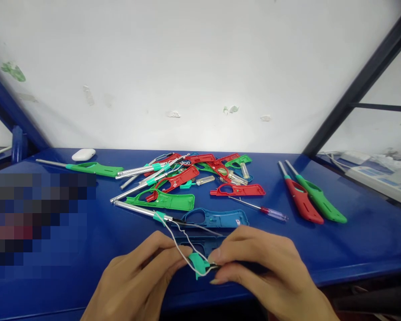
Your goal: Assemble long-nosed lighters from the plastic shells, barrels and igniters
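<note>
My left hand [147, 272] pinches a teal plastic trigger [198, 263] between thumb and fingers, near the table's front edge. At the other end of that piece, my right hand [263, 263] closes its thumb and forefinger on a small dark part joined to the trigger. Thin white wires [173, 236] loop from there to a metal lighter tube [137, 208] with a teal collar, lying just beyond my hands. Behind the trigger is a dark blue lighter shell half [207, 244], partly hidden by my fingers. Another blue shell half [217, 218] lies past it.
Red shell halves [240, 190], a green shell half [177, 202], metal tubes and clear fuel tanks [205, 180] are heaped mid-table. A screwdriver [270, 213] lies right of them. Whole lighters lie right, red [304, 200] and green [324, 203]. A white case [83, 154] sits back left.
</note>
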`<state>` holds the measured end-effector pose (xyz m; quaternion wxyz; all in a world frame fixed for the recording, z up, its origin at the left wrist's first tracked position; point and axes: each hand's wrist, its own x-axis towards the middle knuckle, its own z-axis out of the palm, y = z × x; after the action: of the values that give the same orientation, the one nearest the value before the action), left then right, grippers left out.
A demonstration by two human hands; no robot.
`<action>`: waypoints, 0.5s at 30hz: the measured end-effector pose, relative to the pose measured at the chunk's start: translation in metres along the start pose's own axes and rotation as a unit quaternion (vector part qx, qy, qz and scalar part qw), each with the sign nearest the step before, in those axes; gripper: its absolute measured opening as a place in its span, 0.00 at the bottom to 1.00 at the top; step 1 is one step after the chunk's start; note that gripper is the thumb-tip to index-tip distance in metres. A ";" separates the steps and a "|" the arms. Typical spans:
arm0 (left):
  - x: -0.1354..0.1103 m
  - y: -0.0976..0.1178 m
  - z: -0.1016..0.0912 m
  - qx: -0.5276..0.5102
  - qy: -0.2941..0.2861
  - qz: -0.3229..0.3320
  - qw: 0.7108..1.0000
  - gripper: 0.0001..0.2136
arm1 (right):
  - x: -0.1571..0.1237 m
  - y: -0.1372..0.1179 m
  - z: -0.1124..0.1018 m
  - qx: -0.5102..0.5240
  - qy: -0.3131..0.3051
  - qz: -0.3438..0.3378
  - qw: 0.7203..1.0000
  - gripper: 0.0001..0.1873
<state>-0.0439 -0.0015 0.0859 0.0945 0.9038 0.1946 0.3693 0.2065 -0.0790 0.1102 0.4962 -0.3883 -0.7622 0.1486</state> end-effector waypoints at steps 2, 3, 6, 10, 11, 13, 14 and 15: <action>-0.001 0.000 0.001 -0.003 0.003 -0.001 1.000 0.14 | 0.000 0.000 -0.001 -0.006 -0.003 -0.007 1.000 0.12; -0.001 0.000 0.001 -0.006 0.004 -0.001 1.000 0.13 | -0.001 0.000 -0.001 -0.010 -0.008 -0.008 1.000 0.12; 0.001 0.000 0.002 -0.016 0.001 0.005 1.000 0.13 | -0.002 0.000 -0.002 -0.024 -0.025 -0.006 0.999 0.11; 0.003 0.003 0.001 -0.005 -0.005 -0.002 1.000 0.13 | -0.005 0.001 -0.002 -0.050 -0.051 0.001 0.997 0.10; 0.003 0.003 0.001 0.002 -0.006 -0.002 1.000 0.13 | -0.006 0.002 -0.002 -0.057 -0.057 0.001 0.997 0.10; 0.002 0.003 0.001 0.010 -0.007 0.007 1.000 0.13 | -0.006 0.002 -0.002 -0.071 -0.066 0.002 0.995 0.10; 0.001 0.003 0.001 0.012 -0.005 0.013 1.000 0.13 | -0.006 0.002 -0.002 -0.076 -0.068 0.002 0.995 0.10; 0.000 0.002 0.001 0.014 -0.005 0.013 1.000 0.13 | -0.006 0.003 -0.002 -0.079 -0.068 0.002 0.995 0.10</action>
<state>-0.0423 -0.0037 0.0855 0.0782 0.9095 0.1873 0.3628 0.2108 -0.0823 0.1056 0.4104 -0.4170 -0.8028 0.1153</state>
